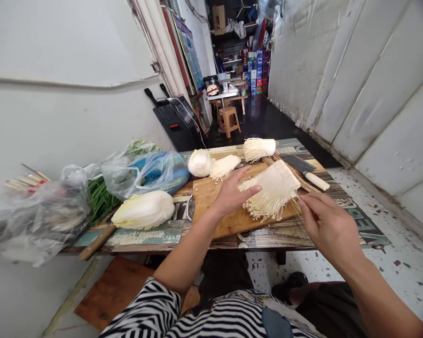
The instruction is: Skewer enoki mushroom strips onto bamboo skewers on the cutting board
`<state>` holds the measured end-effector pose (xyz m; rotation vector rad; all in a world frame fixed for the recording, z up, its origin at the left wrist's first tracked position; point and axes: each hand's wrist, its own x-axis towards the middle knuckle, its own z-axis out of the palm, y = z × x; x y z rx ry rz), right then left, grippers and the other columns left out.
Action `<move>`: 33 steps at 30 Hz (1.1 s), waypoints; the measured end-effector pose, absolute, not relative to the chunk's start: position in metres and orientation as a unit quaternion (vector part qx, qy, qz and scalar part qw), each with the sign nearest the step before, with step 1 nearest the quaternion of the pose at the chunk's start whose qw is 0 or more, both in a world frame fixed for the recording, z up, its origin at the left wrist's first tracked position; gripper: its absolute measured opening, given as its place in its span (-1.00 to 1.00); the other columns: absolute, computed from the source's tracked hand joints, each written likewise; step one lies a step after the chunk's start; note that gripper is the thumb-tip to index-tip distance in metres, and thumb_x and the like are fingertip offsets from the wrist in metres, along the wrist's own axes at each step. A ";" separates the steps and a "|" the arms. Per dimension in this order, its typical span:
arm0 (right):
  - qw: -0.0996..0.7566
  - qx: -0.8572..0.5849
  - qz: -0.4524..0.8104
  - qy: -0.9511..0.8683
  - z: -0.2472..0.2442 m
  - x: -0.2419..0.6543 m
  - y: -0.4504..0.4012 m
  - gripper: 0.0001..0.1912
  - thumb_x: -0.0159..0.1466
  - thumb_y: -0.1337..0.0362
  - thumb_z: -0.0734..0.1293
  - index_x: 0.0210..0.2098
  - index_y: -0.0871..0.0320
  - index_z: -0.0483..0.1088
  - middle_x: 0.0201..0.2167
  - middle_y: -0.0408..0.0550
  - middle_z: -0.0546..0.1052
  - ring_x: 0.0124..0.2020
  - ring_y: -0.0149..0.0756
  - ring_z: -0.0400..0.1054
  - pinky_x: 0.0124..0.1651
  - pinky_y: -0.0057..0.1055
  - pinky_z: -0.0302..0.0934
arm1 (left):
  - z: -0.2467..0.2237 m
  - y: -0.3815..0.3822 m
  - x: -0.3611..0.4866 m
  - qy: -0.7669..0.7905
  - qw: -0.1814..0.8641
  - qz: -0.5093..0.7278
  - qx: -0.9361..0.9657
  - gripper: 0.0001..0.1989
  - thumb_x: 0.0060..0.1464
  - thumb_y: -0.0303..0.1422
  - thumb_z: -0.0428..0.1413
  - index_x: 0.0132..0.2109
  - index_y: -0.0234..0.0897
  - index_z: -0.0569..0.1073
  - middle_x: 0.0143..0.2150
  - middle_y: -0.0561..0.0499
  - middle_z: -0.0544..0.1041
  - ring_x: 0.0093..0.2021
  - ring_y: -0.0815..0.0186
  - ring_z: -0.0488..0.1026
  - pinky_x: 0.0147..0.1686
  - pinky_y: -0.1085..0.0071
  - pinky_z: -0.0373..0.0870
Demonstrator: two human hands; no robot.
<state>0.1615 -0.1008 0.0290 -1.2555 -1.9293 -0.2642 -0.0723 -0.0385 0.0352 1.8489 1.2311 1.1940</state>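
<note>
A flat bunch of enoki mushrooms [273, 188] lies over the right part of the wooden cutting board [206, 199], its cut base toward the right. My left hand [234, 190] is at the bunch's left side, fingers spread and holding nothing. Beside the base, my right hand [326, 220] pinches a thin skewer [298, 197] whose tip meets the mushroom base. More skewers [305, 182] lie behind, between the bunch and a knife [315, 180]. A second enoki bunch [259, 149] rests at the board's far edge, and a smaller enoki portion [225, 166] sits at its far left.
Left of the board are a napa cabbage [144, 210], a round pale vegetable [199, 163], a blue bag in clear plastic [162, 171] and green beans [100, 199]. A wooden-handled tool [97, 241] overhangs the table's front edge. A stool [229, 120] stands farther back.
</note>
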 end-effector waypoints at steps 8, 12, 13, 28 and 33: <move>0.438 -0.316 0.001 -0.842 0.080 0.142 -0.103 -0.87 0.30 0.42 0.26 -0.19 0.16 0.41 -0.25 -0.06 0.51 -0.22 -0.36 0.42 -0.17 -0.46 0.27 | 0.066 -0.042 -0.107 0.340 0.495 0.459 0.655 -0.48 -0.18 -0.09 0.37 -0.10 -0.30 0.57 -0.10 -0.06 0.58 -0.08 0.18 0.50 -0.03 0.30 0.37; 0.422 -0.338 0.098 -0.835 0.076 0.121 -0.083 -0.87 0.33 0.32 0.24 -0.25 0.15 0.44 -0.28 -0.07 0.53 -0.27 -0.35 0.41 -0.20 -0.43 0.26 | 0.063 -0.061 -0.132 0.378 0.540 0.475 0.584 -0.63 -0.14 -0.15 0.37 -0.26 -0.34 0.58 -0.34 0.03 0.58 -0.29 0.32 0.50 -0.19 0.42 0.36; 0.404 -0.354 0.117 -0.835 0.070 0.113 -0.076 -0.84 0.34 0.29 0.23 -0.27 0.14 0.45 -0.29 -0.07 0.54 -0.29 -0.34 0.42 -0.21 -0.42 0.26 | 0.059 -0.065 -0.138 0.388 0.555 0.484 0.553 -0.62 -0.15 -0.16 0.38 -0.24 -0.34 0.58 -0.33 0.03 0.58 -0.29 0.33 0.50 -0.19 0.41 0.36; 0.333 -0.413 0.019 -0.848 0.021 0.096 -0.097 -0.77 0.32 0.32 0.20 -0.12 0.23 0.43 -0.19 0.09 0.53 -0.20 -0.20 0.42 -0.14 -0.30 0.30 | -0.014 -0.075 -0.197 0.603 0.555 0.427 0.382 -0.49 -0.43 -0.11 0.42 -0.33 -0.37 0.54 -0.40 -0.07 0.62 -0.39 0.20 0.55 -0.30 0.29 0.47; 0.301 -0.544 -0.102 -0.777 0.001 0.172 -0.082 -0.69 0.32 0.14 0.22 -0.13 0.22 0.46 -0.26 0.05 0.55 -0.40 -0.24 0.42 -0.36 -0.33 0.23 | -0.009 -0.063 -0.182 0.637 0.520 0.373 0.430 -0.60 -0.26 -0.12 0.34 -0.32 -0.34 0.55 -0.37 -0.04 0.63 -0.35 0.15 0.56 -0.33 0.29 0.46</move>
